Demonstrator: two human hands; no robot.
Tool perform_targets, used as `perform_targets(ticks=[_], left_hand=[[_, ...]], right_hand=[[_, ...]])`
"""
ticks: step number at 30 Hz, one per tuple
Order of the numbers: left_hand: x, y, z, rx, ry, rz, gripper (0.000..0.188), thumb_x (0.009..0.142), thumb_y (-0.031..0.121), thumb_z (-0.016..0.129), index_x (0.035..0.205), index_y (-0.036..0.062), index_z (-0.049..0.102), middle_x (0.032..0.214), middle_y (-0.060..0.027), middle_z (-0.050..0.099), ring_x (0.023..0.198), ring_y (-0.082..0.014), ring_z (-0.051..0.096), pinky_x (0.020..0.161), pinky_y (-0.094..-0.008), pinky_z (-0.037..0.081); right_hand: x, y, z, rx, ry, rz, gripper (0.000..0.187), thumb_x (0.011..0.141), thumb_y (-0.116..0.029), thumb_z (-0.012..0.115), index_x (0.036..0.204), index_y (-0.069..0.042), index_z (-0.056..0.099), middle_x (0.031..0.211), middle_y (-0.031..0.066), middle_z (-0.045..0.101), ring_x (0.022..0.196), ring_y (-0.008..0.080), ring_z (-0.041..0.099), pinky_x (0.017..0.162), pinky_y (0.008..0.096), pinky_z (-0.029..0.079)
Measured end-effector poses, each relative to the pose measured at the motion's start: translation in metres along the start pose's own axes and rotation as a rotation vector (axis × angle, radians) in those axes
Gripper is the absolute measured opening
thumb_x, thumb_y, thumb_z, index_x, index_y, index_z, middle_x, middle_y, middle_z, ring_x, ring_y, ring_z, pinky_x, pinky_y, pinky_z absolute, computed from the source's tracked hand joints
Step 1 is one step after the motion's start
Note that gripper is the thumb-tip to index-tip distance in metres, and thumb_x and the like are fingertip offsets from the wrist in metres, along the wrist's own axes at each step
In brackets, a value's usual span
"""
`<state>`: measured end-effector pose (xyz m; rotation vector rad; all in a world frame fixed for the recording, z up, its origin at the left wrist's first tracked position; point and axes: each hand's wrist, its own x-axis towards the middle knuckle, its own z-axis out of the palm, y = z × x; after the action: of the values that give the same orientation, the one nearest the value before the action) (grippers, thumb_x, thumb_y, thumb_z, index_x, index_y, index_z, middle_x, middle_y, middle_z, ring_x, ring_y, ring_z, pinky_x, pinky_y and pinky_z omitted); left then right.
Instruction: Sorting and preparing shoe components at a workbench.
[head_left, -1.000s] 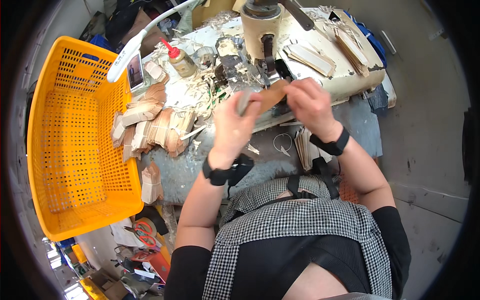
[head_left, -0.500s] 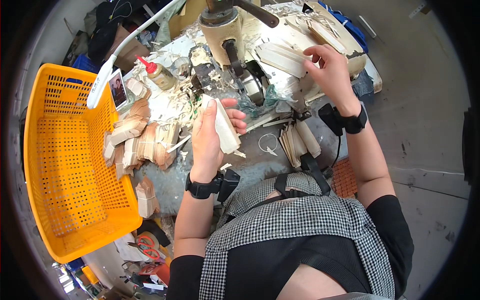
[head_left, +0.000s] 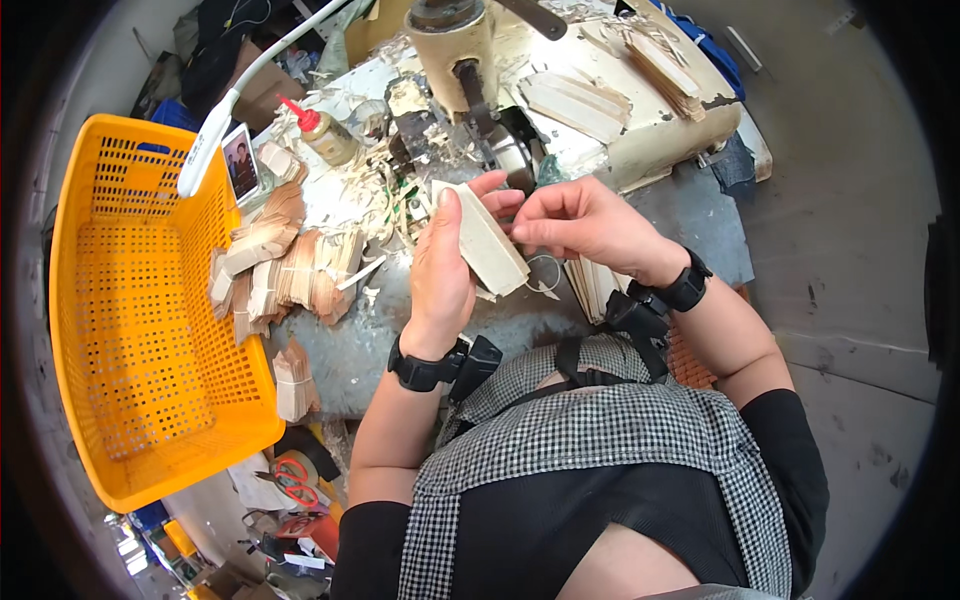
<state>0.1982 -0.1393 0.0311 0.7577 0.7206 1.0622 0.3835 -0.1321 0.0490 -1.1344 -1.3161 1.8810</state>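
Left hand (head_left: 442, 268) grips a stack of thin pale wood pieces (head_left: 487, 243), thumb on the near face, fingers curled behind it, stack tilted with its top toward the machine. Right hand (head_left: 578, 222) comes in from the right, fingertips pinched on the stack's upper right edge, touching it. Stack is held in the air above the front edge of the grey table (head_left: 520, 315), just in front of the person's chest. Both wrists carry black bands. Behind the hands, a cream-coloured machine (head_left: 455, 45) stands on the table with wood shavings (head_left: 365, 190) scattered around its base. More pale wood strips (head_left: 575, 100) lie on the machine's flat top to the right. Left of the hands, a fanned row of brownish wood pieces (head_left: 290, 275) lies on the table, well apart from the held stack. A glue bottle with a red tip (head_left: 322, 135) stands near the back. An orange plastic basket (head_left: 140, 300) sits off the table's left side. A white lamp arm (head_left: 215, 140) reaches over the basket's rim. Another small stack of pieces (head_left: 592, 285) lies under the right wrist.
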Motion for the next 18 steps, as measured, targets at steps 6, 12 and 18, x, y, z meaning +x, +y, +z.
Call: perform_targets(ticks=[6, 12, 18], left_hand=[[0.001, -0.004, -0.001, -0.004, 0.003, 0.001, 0.057, 0.101, 0.043, 0.026, 0.129, -0.0038, 0.043, 0.113, -0.0208, 0.059, 0.106, -0.0286, 0.057, 0.093, -0.0386, 0.046], [-0.002, -0.002, -0.012, 0.001, -0.022, -0.039, 0.060, 0.101, 0.045, 0.022, 0.127, -0.0025, 0.046, 0.112, -0.0185, 0.060, 0.100, -0.0232, 0.059, 0.090, -0.0374, 0.047], [-0.002, 0.006, -0.055, 0.006, -0.219, -0.103, 0.064, 0.100, 0.050, 0.018, 0.123, -0.0004, 0.051, 0.075, -0.0078, 0.059, 0.068, -0.0138, 0.056, 0.066, -0.0295, 0.048]], right_hand=[[-0.001, 0.001, 0.006, 0.025, -0.033, 0.083, 0.013, 0.082, -0.015, 0.071, 0.087, -0.004, 0.069, 0.073, -0.0032, 0.063, 0.058, 0.0013, 0.048, 0.053, 0.0163, 0.038], [0.000, 0.002, 0.005, 0.086, -0.029, 0.117, 0.010, 0.082, -0.013, 0.070, 0.086, -0.004, 0.069, 0.072, -0.0031, 0.063, 0.056, 0.0014, 0.048, 0.052, 0.0158, 0.037], [0.004, 0.015, 0.004, -0.166, 0.105, -0.140, 0.008, 0.080, -0.009, 0.069, 0.083, -0.002, 0.066, 0.071, -0.0007, 0.062, 0.057, 0.0065, 0.053, 0.052, 0.0226, 0.043]])
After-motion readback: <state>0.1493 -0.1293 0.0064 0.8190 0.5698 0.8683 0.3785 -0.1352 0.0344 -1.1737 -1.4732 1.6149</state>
